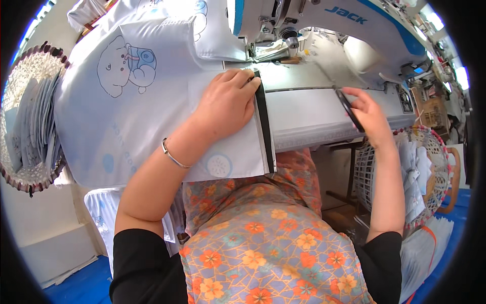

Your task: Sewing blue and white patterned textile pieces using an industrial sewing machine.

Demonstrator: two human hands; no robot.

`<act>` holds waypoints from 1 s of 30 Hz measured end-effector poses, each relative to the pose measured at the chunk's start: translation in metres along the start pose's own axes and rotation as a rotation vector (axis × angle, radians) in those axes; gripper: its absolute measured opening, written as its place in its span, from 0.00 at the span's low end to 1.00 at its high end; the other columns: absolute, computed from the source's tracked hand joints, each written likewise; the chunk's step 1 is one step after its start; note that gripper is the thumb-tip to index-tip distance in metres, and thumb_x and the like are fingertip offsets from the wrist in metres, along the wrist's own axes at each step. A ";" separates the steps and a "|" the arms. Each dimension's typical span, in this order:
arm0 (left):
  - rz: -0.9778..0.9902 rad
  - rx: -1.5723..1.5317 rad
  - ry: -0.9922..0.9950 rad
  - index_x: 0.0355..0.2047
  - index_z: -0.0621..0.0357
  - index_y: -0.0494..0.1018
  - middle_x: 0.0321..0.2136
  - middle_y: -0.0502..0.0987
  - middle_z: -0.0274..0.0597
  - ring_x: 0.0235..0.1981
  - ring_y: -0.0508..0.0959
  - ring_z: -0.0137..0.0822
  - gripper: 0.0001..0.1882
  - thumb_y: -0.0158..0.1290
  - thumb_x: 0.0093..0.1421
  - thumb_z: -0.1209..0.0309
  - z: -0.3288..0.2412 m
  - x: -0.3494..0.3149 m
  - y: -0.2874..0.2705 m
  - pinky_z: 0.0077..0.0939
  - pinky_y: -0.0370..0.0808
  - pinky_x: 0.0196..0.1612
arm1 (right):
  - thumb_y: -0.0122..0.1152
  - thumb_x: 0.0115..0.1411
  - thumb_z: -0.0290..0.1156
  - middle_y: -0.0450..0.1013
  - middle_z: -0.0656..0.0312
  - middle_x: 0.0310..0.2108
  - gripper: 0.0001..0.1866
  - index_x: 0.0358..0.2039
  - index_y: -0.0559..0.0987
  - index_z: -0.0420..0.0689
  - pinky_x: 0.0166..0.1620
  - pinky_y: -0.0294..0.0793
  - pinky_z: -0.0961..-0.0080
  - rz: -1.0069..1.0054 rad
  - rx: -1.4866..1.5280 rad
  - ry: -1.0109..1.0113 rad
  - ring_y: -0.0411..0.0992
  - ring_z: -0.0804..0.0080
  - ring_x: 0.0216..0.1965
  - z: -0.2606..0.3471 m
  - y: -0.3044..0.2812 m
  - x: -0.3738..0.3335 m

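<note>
A white printed fabric piece [152, 137], with a pale blue cartoon animal, lies across the sewing table at the left. A black strip [263, 124] runs along its right edge. My left hand [230, 99] lies on this fabric, its bent fingers together and gripping at the strip's upper end, close to the needle area of the sewing machine [344, 17]. Over the right part of the table, my right hand [368, 115] is closed on a slim black-handled tool [349, 109]. Its thin front end is blurred, and I cannot tell its exact kind.
A round basket [63, 169] of folded fabric stands at the far left. Another basket [365, 175] with pale cloth pieces is below my right forearm. Small tools [288, 60] lie behind the needle area. A ruler strip [324, 133] follows the table's front edge.
</note>
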State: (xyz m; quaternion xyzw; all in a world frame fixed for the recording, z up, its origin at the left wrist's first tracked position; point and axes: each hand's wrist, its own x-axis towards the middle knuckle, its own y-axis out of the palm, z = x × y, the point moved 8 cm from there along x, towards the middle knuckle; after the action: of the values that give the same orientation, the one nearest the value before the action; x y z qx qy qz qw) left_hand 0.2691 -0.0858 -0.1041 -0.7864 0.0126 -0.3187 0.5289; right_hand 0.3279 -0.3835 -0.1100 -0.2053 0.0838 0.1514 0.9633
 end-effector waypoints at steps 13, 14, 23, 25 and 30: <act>-0.029 -0.041 0.001 0.49 0.62 0.78 0.51 0.78 0.49 0.55 0.75 0.49 0.19 0.54 0.58 0.72 0.002 -0.001 -0.001 0.45 0.72 0.60 | 0.55 0.70 0.54 0.74 0.65 0.30 0.29 0.60 0.70 0.43 0.26 0.70 0.80 0.308 -0.335 0.071 0.67 0.80 0.23 0.053 0.144 0.003; -0.032 -0.044 0.004 0.49 0.62 0.78 0.51 0.78 0.49 0.55 0.75 0.49 0.19 0.54 0.58 0.72 0.003 -0.001 0.000 0.45 0.72 0.60 | 0.56 0.69 0.57 0.73 0.64 0.26 0.32 0.59 0.71 0.43 0.25 0.69 0.78 0.275 -0.349 0.066 0.67 0.78 0.21 0.051 0.146 0.007; -0.069 -0.045 0.027 0.47 0.63 0.78 0.49 0.79 0.48 0.53 0.76 0.49 0.18 0.54 0.57 0.72 0.005 -0.001 0.001 0.45 0.72 0.58 | 0.60 0.66 0.60 0.71 0.63 0.23 0.35 0.58 0.71 0.42 0.21 0.67 0.72 0.239 -0.106 0.133 0.67 0.75 0.17 0.041 0.145 0.006; -0.079 -0.038 0.030 0.47 0.64 0.78 0.48 0.79 0.48 0.53 0.76 0.48 0.17 0.54 0.57 0.73 0.006 -0.002 0.000 0.45 0.72 0.58 | 0.63 0.66 0.54 0.71 0.61 0.23 0.31 0.58 0.73 0.42 0.26 0.73 0.69 0.131 -0.319 0.079 0.69 0.74 0.19 0.040 0.114 0.011; -0.071 -0.047 0.017 0.47 0.64 0.78 0.48 0.79 0.48 0.53 0.77 0.47 0.17 0.54 0.57 0.73 0.005 0.002 0.000 0.45 0.73 0.58 | 0.65 0.61 0.33 0.77 0.49 0.37 0.19 0.51 0.79 0.40 0.50 0.77 0.58 -0.249 -0.884 -0.395 0.77 0.52 0.40 0.032 0.032 0.006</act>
State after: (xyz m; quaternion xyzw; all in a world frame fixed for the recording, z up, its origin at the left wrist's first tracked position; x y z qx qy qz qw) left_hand 0.2732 -0.0824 -0.1039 -0.7958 -0.0034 -0.3437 0.4986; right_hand 0.3263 -0.3406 -0.0946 -0.5698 -0.1978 0.0925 0.7923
